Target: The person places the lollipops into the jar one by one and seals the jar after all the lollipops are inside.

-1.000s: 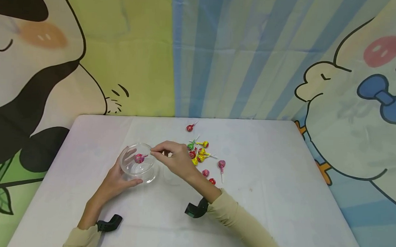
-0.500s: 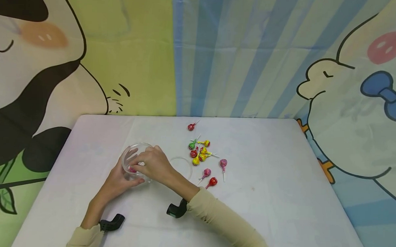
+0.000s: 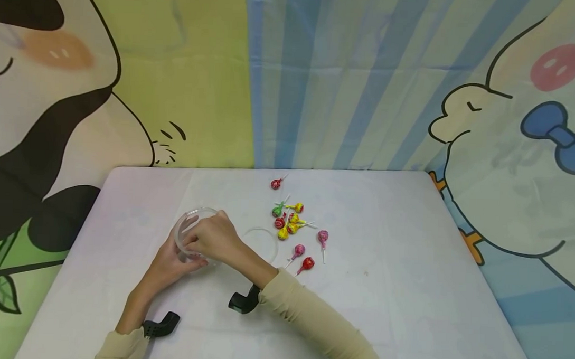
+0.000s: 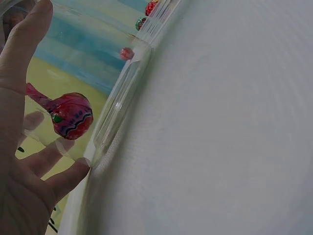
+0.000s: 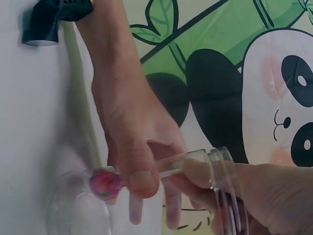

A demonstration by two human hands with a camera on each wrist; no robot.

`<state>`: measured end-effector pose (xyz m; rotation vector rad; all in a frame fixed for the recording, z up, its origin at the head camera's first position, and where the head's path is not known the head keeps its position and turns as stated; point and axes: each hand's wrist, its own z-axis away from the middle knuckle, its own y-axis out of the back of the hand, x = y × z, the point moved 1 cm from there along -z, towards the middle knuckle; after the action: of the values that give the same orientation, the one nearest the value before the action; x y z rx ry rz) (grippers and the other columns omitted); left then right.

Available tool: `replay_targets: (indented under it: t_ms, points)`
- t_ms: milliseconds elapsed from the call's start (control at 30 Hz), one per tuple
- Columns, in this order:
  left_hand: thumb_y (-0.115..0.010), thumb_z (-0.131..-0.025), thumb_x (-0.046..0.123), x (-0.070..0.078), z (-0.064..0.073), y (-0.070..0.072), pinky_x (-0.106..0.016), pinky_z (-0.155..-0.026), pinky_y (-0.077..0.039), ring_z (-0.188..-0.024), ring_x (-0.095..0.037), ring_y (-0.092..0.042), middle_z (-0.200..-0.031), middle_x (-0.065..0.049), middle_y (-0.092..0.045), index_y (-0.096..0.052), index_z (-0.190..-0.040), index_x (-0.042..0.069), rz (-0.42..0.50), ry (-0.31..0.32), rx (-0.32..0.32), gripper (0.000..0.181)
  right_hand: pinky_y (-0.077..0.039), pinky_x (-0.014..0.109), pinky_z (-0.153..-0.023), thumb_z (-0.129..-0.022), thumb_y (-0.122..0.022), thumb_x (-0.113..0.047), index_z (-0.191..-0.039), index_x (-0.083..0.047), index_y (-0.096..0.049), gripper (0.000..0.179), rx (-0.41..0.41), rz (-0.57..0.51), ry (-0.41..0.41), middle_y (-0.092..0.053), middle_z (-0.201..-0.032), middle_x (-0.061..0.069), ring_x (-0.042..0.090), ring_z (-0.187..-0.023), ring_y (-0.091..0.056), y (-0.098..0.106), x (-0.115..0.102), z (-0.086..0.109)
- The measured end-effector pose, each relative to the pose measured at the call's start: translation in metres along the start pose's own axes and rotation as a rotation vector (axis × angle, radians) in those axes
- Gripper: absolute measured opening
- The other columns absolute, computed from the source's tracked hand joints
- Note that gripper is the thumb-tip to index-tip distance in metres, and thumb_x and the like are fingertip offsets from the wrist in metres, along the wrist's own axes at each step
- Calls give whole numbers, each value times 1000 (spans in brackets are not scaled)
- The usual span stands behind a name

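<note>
A clear jar stands tilted on the table at left centre in the head view. My left hand grips it, thumb at the near side and fingers round the far side. My right hand reaches into its mouth, hiding much of the inside. In the right wrist view, the fingertips pinch the white stick of a pink-red wrapped lollipop inside the jar. Through the jar wall, the left wrist view shows the lollipop's head near the base; the right fingertips are mostly hidden there.
Several loose lollipops lie right of the jar, among them a green one, a yellow one, a red one and a purple one. A clear round ring or lid lies beside my right hand. Patterned cloth hangs behind the table.
My right hand has moved left and down from the jar's rim into its mouth, taking the lollipop deeper. My left hand keeps its hold on the jar in nearly the same place.
</note>
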<state>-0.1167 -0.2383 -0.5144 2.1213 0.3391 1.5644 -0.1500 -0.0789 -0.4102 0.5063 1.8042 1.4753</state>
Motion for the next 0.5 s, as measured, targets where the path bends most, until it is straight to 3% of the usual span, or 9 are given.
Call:
replay_targets:
  t_ms: [267, 400, 500]
  points:
    - [-87, -68, 9, 1, 3, 2, 1, -97, -26, -116, 19, -42, -145, -12, -49, -8, -157, 28, 9, 49, 13, 121, -32, 21, -72, -83, -74, -37, -90, -39, -77, 8, -144, 70, -80, -72, -95, -25, -2, -81, -64, 5, -7, -11]
    - [-87, -68, 7, 3, 3, 0, 1, -97, -26, -117, 20, -40, -144, -13, -49, -8, -156, 30, -5, 59, 12, 120, -31, 21, -70, -83, -75, -38, -90, -39, -78, 8, -161, 74, -83, -72, -95, -25, -2, -80, -63, 6, -7, -11]
    - [-86, -69, 6, 12, 3, 2, 2, -98, -25, -117, 22, -38, -146, -17, -47, -9, -157, 26, -7, 56, 11, 119, -30, 21, -69, -84, -74, -40, -92, -37, -77, 10, -157, 66, -70, -73, -95, -23, -1, -77, -62, 7, -6, -8]
